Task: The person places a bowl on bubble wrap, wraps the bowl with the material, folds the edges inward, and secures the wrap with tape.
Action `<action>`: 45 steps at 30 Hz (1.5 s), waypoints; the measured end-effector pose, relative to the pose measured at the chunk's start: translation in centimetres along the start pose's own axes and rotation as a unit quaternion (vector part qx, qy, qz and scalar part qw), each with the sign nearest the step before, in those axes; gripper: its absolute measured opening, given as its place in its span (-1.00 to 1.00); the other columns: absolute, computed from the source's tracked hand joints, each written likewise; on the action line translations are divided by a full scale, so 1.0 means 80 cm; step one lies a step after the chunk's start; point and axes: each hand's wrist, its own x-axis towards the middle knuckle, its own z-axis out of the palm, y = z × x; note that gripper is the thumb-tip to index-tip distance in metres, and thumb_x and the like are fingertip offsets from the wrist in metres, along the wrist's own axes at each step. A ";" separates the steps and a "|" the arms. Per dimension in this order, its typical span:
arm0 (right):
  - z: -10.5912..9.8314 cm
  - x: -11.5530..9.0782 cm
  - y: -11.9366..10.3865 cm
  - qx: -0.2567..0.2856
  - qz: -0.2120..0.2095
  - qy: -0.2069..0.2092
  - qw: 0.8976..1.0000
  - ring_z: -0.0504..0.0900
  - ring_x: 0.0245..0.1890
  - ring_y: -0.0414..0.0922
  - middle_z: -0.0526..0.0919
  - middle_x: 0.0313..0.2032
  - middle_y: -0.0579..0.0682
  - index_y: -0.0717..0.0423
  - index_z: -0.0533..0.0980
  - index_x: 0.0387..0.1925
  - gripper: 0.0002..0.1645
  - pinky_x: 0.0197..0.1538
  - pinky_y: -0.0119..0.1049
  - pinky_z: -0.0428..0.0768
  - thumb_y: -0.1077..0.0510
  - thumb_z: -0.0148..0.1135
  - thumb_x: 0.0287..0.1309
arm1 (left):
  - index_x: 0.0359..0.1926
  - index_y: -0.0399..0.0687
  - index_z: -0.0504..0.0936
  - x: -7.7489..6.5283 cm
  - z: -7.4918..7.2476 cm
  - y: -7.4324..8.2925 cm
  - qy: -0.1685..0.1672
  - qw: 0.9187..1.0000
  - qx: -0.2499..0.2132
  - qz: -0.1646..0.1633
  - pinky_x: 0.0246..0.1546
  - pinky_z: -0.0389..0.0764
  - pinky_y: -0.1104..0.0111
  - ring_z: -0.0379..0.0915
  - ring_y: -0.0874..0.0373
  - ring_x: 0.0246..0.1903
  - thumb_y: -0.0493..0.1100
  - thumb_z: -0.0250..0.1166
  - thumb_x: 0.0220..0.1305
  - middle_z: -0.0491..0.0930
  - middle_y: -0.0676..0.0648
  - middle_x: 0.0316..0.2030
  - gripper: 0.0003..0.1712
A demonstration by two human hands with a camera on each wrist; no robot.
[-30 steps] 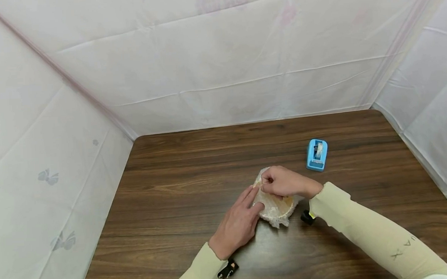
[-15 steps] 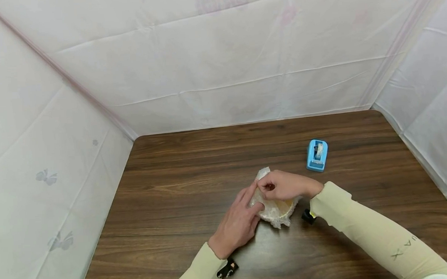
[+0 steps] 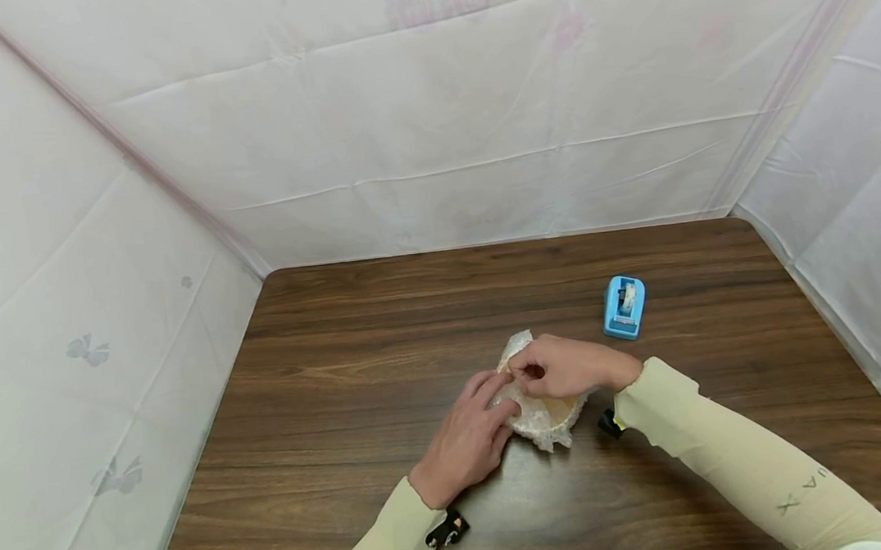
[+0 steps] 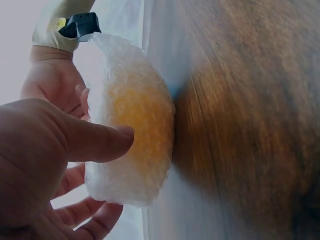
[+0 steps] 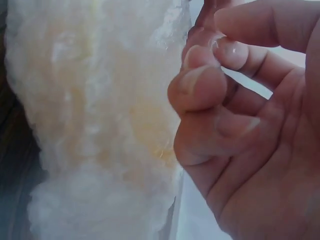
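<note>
A round, orange-yellow thing wrapped in bubble wrap (image 3: pixel 541 422) sits on the table between both hands; the wrap hides its exact kind. My left hand (image 3: pixel 458 442) holds the bundle from the left, its thumb (image 4: pixel 107 142) against one side and its fingers over the other. On top, my right hand (image 3: pixel 566 366) has curled fingers, with thumb and forefinger meeting at the upper left of the bundle, beside the left fingertips. A small glint of clear tape (image 5: pixel 218 46) shows at the right fingertips in the right wrist view.
Behind and to the right stands a blue tape dispenser (image 3: pixel 623 307) with a roll in it. The dark wood table (image 3: pixel 355 336) is bordered by white sheet walls (image 3: pixel 420 145) at the back and sides. A black camera (image 3: pixel 447 529) sits at the left wrist.
The right hand has shifted slightly down and toward the near side, uncovering the far tip of the wrap. The left fingers have bent and drawn back a little. The dispenser has stayed put.
</note>
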 end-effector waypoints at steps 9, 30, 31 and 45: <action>-0.006 -0.005 0.002 0.094 0.001 0.037 0.995 0.34 -0.55 -0.32 0.39 -0.53 -0.21 0.00 0.45 -0.50 -0.71 -0.38 -0.41 0.39 0.33 0.17 0.35 | -0.25 0.04 0.67 -0.004 0.002 0.000 0.001 1.000 -0.020 -0.008 0.49 0.38 0.19 0.45 -0.09 0.42 -0.39 0.39 0.22 0.55 -0.12 0.39 -0.79; -0.003 -0.007 0.007 0.231 0.025 -0.066 0.970 0.36 -0.67 -0.26 0.42 -0.63 0.03 0.30 0.51 -0.40 -0.76 -0.59 -0.38 0.39 0.30 0.10 0.45 | -0.16 0.04 0.67 -0.005 0.004 0.000 -0.016 0.998 -0.053 -0.011 0.43 0.46 0.13 0.23 -0.22 0.55 -0.34 0.36 0.33 0.27 -0.27 0.55 -0.83; -0.002 -0.007 0.007 0.227 0.027 -0.068 0.971 0.36 -0.67 -0.27 0.42 -0.63 0.00 0.29 0.51 -0.41 -0.76 -0.59 -0.39 0.39 0.30 0.11 0.44 | -0.17 0.04 0.67 -0.005 0.004 0.000 -0.015 0.998 -0.054 -0.013 0.41 0.48 0.12 0.23 -0.23 0.54 -0.34 0.37 0.33 0.26 -0.28 0.56 -0.83; 0.000 -0.002 0.001 0.135 0.078 0.008 0.988 0.32 -0.62 -0.30 0.33 -0.62 -0.20 0.09 0.40 -0.52 -0.67 -0.48 -0.43 0.34 0.29 0.09 0.44 | -0.17 0.02 0.66 -0.008 0.006 -0.001 0.006 0.999 -0.049 -0.013 0.38 0.51 0.14 0.30 -0.14 0.52 -0.33 0.39 0.30 0.27 -0.30 0.55 -0.84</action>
